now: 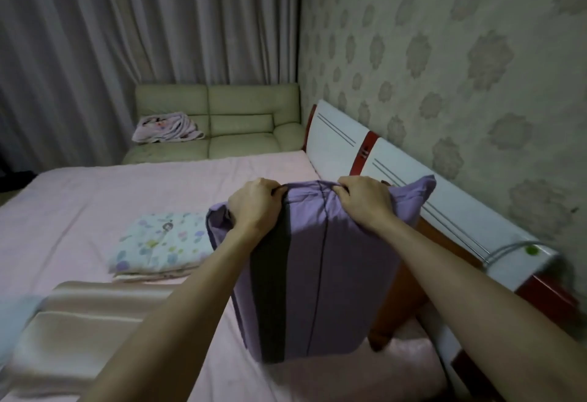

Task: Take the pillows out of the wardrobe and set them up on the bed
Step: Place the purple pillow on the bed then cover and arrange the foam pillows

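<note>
A purple pillow (336, 274) with a dark grey stripe stands on end on the pink bed (95, 198), close to the white and red headboard (409, 179). My left hand (254, 207) grips the pillow's top edge on the left. My right hand (365, 201) pinches the same top edge on the right. An orange-brown pillow (400, 300) leans between the purple pillow and the headboard, mostly hidden behind it.
A folded floral blanket (158, 242) lies on the bed left of the pillow. A beige satin quilt (82, 322) lies at the near left. A green sofa (228, 122) with a pink bundle (165, 128) stands beyond the bed. Curtains hang behind it.
</note>
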The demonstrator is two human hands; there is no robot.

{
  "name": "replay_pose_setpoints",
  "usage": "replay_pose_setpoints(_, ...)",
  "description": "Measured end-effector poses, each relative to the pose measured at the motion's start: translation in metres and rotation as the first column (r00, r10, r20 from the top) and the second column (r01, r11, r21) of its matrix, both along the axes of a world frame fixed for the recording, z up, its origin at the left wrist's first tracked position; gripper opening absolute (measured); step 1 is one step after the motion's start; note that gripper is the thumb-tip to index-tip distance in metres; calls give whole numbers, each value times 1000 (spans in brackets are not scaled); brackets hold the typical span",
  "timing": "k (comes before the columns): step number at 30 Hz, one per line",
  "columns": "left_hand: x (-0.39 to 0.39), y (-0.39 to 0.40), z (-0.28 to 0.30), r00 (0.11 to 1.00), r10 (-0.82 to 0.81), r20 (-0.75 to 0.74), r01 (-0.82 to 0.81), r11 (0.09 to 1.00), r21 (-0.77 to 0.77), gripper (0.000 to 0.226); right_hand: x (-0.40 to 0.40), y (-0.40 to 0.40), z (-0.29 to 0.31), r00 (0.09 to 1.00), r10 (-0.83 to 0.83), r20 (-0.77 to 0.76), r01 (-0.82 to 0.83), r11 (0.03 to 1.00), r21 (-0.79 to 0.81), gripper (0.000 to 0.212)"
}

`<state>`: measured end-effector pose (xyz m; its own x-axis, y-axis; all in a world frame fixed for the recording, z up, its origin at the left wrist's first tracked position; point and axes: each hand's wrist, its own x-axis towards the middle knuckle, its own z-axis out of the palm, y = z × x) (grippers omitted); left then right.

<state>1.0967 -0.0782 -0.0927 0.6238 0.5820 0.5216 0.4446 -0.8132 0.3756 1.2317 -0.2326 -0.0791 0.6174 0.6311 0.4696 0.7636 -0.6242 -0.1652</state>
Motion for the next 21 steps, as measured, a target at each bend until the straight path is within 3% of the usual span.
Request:
replay_pose_setpoints(13, 77, 32, -89, 982, 2, -190, -24, 994, -111, 34, 84, 34, -89, 975, 31, -222, -62, 989, -136, 31)
replay_pose_setpoints(18, 143, 82, -102, 995, 20, -96, -30, 994, -108, 24, 162, 92, -125, 973, 89, -213, -123, 981, -151, 32)
replay_pose_setpoints(21, 165, 102, -133, 980, 9, -197, -2, 999, 35, 33, 198, 128, -153, 971, 93, -220, -130, 978, -163, 33)
